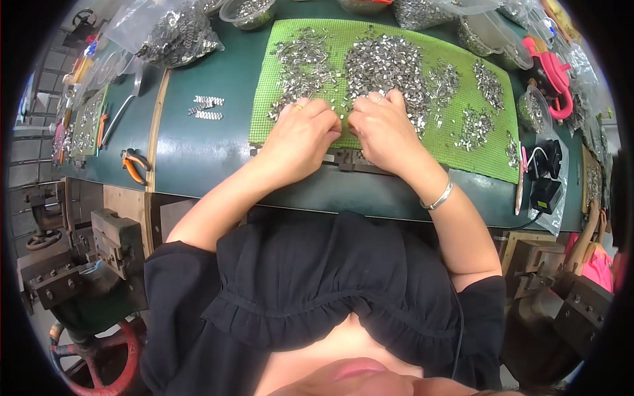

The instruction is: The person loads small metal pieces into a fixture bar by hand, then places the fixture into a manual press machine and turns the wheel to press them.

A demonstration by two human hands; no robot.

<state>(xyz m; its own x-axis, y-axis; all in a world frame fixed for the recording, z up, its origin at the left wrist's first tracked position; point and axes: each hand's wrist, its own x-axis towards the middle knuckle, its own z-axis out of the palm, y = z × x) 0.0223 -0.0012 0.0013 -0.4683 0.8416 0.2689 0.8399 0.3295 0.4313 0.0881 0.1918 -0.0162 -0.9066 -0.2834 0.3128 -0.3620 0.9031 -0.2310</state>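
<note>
Both my hands are at the near edge of a green textured mat, close together. My left hand is closed with its fingers curled inward, and my right hand faces it in the same way. Whatever lies between their fingertips is hidden or too small to name. Just below them runs a dark metal bar along the mat's edge. Small silvery metal pieces form a large pile beyond my right hand. Thinner metal pieces are scattered beyond my left hand.
Left on the green table lie zigzag metal strips and orange-handled pliers. Bags of metal parts and plastic tubs line the back. A pink tool and black adapter sit right. Machines flank me.
</note>
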